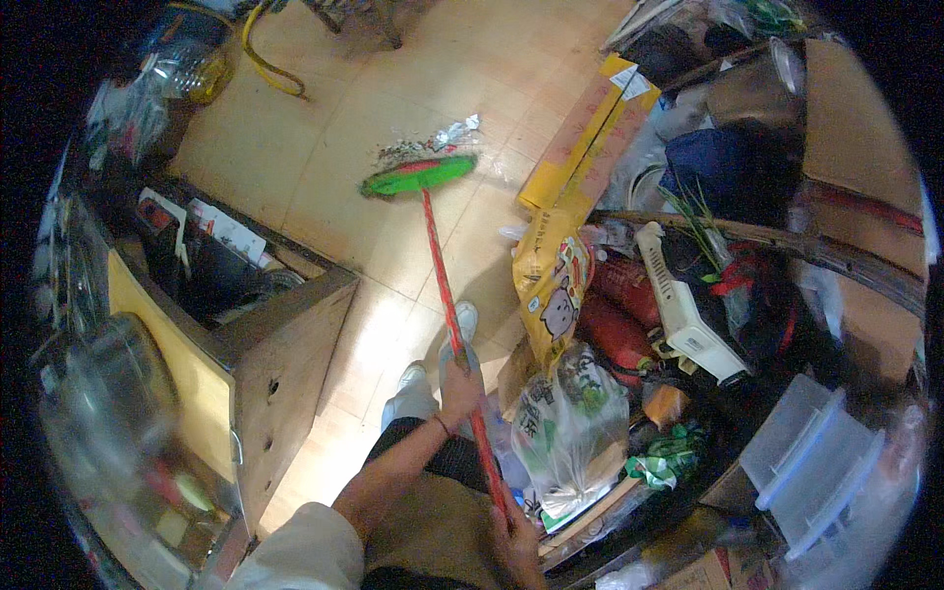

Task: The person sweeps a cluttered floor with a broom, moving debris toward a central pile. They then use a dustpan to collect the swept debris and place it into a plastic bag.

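Note:
A broom with a red handle [440, 276] and a green head [422, 177] slants across the view, its head on the floor. My left hand [462, 392] grips the handle partway down. Near the handle's top end, my right hand [518, 544] is closed around it, low in the view. Just beyond the broom head lies a strip of dark debris [413, 147] with crumpled white scraps [459, 130] at its right end. Both of my shoes stand on the tiled floor [324, 177], one on either side of the line of the handle.
On the left stands an open-topped wooden cabinet [295, 376]. A long taped carton [590, 140], a yellow bag [549, 287], red cylinders [616, 332], a clear plastic bag [571, 435] and translucent plastic boxes [807, 457] crowd the right. A yellow hose [258, 59] lies at the far left.

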